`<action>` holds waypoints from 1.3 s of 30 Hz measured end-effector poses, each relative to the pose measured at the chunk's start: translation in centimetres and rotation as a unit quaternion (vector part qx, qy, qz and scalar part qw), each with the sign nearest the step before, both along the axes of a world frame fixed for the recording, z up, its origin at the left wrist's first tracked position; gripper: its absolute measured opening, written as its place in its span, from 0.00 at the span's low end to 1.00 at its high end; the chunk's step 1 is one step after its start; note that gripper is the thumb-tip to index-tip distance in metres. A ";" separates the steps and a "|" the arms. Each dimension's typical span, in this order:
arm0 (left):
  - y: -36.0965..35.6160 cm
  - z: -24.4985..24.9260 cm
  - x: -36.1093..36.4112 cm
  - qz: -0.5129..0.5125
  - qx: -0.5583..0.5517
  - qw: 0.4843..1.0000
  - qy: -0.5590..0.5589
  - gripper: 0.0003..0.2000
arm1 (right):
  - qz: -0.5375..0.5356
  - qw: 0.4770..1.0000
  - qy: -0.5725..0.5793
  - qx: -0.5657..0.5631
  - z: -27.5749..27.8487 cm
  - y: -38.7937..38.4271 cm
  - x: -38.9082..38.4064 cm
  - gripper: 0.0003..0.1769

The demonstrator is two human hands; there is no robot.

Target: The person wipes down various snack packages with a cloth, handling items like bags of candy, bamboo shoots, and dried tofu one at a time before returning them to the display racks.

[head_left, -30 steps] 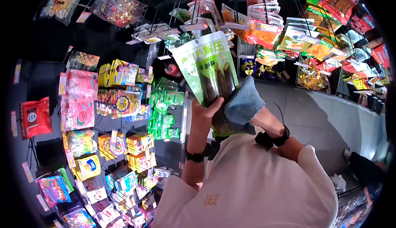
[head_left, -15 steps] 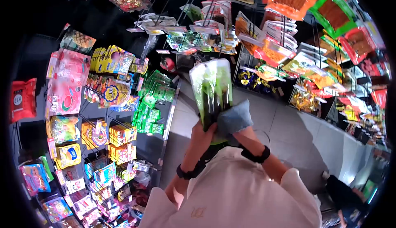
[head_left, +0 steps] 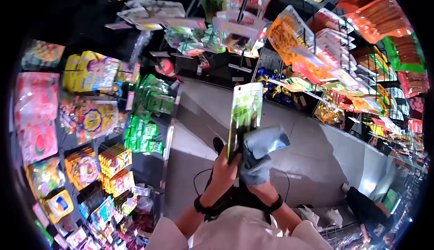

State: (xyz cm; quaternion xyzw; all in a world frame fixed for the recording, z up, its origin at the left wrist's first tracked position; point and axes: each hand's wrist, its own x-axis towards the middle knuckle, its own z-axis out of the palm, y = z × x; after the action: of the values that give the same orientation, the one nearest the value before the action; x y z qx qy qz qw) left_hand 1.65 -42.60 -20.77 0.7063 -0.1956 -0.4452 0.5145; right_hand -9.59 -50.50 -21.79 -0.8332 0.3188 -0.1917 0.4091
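A green and white snack packet (head_left: 247, 103) with a hanging hole at its top stands nearly upright in front of my body. My left hand (head_left: 223, 172) is closed around its lower left edge, with the thumb over the front. My right hand (head_left: 263, 191) grips a crumpled grey-blue cloth (head_left: 264, 148). The cloth lies against the packet's lower right side and hides that part. Some of my right fingers are covered by the cloth.
Racks of hanging snack bags (head_left: 242, 26) run across the front and right. On the left, a rack carries green packets (head_left: 143, 132) and yellow packets (head_left: 90, 71). Grey floor tiles (head_left: 298, 141) lie below. Another person (head_left: 368, 211) is at the lower right.
The packet has turned more edge-on and sits lower in view. The cloth, bunched before, now spreads wider upward and to the right. The view has shifted towards the front racks.
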 end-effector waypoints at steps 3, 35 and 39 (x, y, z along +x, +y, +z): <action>1.5 -4.1 -0.5 -0.012 0.020 0.998 0.065 0.15 | -0.097 0.952 -0.103 0.272 -1.9 -1.1 2.9 0.26; -22.4 -16.7 18.3 -0.055 -0.514 0.834 -0.195 0.16 | 0.061 0.847 -0.286 0.443 -56.9 -9.7 3.2 0.16; -23.0 -16.3 18.1 -0.072 -0.518 0.841 -0.140 0.17 | -0.029 0.902 -0.213 0.374 -56.1 -10.4 3.3 0.15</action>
State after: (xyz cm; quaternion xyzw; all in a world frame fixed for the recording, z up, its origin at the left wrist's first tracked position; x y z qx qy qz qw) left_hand 19.76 -65.57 -37.05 0.3760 -0.5180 -0.2113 0.7387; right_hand -6.25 -60.86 -77.89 -0.5482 0.2968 -0.2430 0.7432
